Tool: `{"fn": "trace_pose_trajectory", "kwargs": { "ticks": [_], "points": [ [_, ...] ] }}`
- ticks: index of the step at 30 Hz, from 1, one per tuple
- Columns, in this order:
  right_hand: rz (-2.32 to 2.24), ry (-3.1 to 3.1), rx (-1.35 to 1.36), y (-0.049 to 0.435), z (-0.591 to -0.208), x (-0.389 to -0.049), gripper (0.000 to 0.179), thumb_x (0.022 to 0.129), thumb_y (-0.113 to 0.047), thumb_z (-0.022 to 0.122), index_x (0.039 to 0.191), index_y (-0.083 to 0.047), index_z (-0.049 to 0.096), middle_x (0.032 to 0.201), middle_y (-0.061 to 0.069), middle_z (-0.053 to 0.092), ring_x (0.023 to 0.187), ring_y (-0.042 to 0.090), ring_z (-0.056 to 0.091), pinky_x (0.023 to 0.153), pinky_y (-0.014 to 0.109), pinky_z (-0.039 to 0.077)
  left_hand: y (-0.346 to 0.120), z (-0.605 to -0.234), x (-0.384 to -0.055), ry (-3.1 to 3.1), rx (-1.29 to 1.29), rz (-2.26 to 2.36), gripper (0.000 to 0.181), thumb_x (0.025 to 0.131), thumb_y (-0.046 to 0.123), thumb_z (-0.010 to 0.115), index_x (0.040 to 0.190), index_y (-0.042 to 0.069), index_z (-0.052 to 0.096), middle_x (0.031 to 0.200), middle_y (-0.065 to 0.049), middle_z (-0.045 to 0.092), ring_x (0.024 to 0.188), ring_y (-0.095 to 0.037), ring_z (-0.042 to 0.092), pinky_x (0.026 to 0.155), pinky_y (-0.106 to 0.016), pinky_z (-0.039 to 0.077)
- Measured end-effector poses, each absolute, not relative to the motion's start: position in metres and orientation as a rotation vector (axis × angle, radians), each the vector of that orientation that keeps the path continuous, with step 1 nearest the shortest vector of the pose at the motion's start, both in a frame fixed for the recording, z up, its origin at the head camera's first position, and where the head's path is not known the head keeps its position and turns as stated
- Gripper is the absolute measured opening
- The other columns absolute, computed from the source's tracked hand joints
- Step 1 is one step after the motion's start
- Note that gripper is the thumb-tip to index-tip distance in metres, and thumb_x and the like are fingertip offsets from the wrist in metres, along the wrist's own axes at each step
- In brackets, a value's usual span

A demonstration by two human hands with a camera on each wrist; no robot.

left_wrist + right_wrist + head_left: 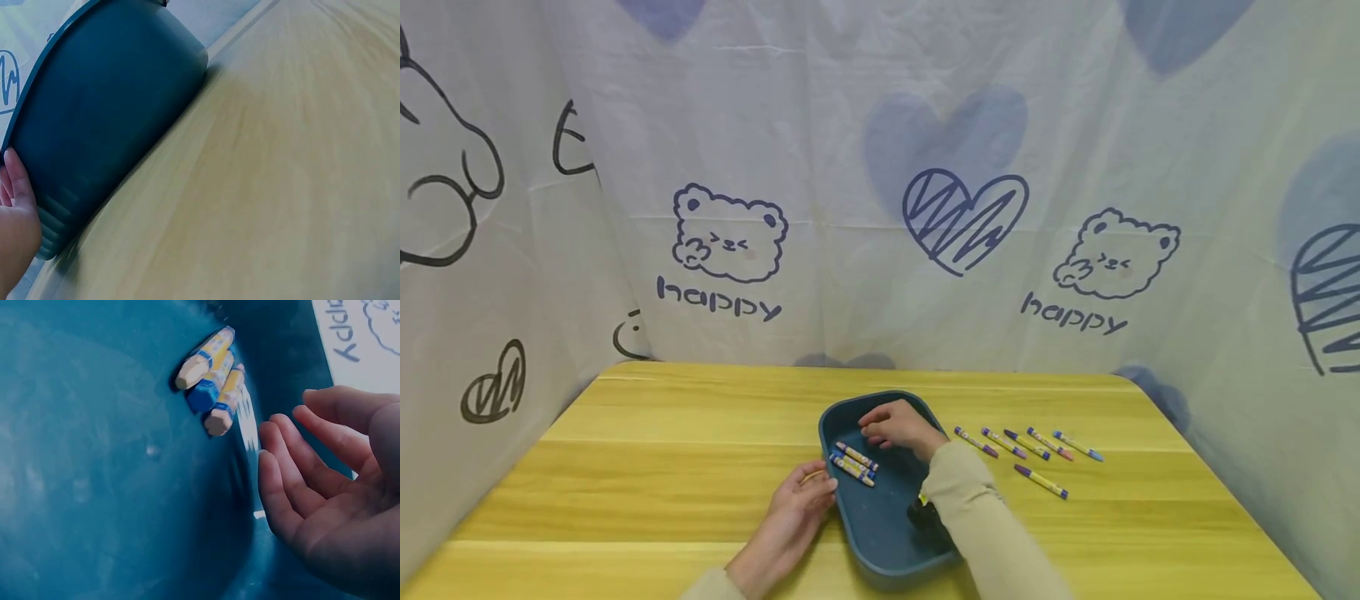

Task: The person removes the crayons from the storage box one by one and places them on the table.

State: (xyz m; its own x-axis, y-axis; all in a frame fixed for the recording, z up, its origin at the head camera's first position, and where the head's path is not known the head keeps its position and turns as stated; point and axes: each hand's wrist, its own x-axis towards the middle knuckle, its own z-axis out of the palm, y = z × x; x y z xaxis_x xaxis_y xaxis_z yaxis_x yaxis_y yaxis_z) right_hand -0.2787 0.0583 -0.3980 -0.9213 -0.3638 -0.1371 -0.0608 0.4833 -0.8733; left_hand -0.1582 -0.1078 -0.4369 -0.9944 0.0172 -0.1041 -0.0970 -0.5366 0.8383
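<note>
My right hand hovers over the inside of a dark teal plastic bin. In the right wrist view, the same right hand has loosely bent fingers with nothing between them. Three crayons, with yellow wrappers and blue bands, lie side by side on the bin's floor, a short way from that hand. At the bin's left side, my left hand rests its fingertips against the outer wall near the rim. The left wrist view shows this hand at the bin's wall.
Several crayons in purple, blue and pink lie on the yellow wood-grain table, right of the bin. A small black object with a yellow patch shows beneath the right sleeve. A printed white curtain hangs behind and beside the table.
</note>
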Motion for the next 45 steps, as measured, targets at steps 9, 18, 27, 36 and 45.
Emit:
{"fn": "trace_pose_trajectory", "kwargs": {
  "ticks": [9,18,27,36,45],
  "points": [
    [-1.482,2.343,-0.367,0.058,-0.408,-0.279,0.024,0.085,0.000,0.069,0.107,0.008,0.068,0.097,0.014,0.070,0.088,0.023,0.068,0.075,0.034,0.056,-0.105,-0.437,-0.159,1.502,-0.140,2.692,0.023,0.089,-0.006,0.053,0.109,0.002,0.047,0.090,-0.001,0.053,0.075,-0.009,0.054,0.073,-0.021,0.047],
    [-1.420,2.371,-0.510,0.060,-0.411,-0.276,0.026,0.077,0.002,0.076,0.102,0.008,0.070,0.090,0.012,0.071,0.079,0.015,0.067,0.074,0.029,0.055,-0.106,-0.439,-0.159,1.468,-0.122,2.714,0.024,0.087,-0.006,0.057,0.107,0.003,0.048,0.090,-0.002,0.054,0.074,-0.009,0.054,0.072,-0.021,0.047],
    [-1.270,2.513,-0.608,0.054,-0.416,-0.275,0.021,0.075,-0.002,0.080,0.094,0.003,0.072,0.080,0.005,0.070,0.070,0.009,0.064,0.066,0.023,0.052,-0.106,-0.439,-0.158,1.473,-0.126,2.720,0.024,0.087,-0.008,0.055,0.108,0.002,0.047,0.091,-0.002,0.055,0.075,-0.009,0.054,0.074,-0.022,0.047],
    [-1.169,2.568,-0.679,0.054,-0.419,-0.275,0.012,0.079,-0.006,0.078,0.090,0.000,0.074,0.079,0.002,0.069,0.066,0.007,0.057,0.063,0.022,0.049,-0.106,-0.440,-0.158,1.469,-0.109,2.716,0.023,0.088,-0.006,0.058,0.107,0.003,0.048,0.091,-0.001,0.054,0.075,-0.009,0.054,0.074,-0.021,0.046],
    [-1.170,2.566,-0.630,0.052,-0.418,-0.274,0.010,0.085,-0.006,0.070,0.091,0.000,0.074,0.081,0.003,0.068,0.068,0.009,0.059,0.061,0.024,0.050,-0.107,-0.440,-0.159,1.482,-0.125,2.701,0.023,0.088,-0.006,0.053,0.108,0.002,0.047,0.090,-0.001,0.053,0.075,-0.008,0.054,0.075,-0.021,0.047]
  ]
}}
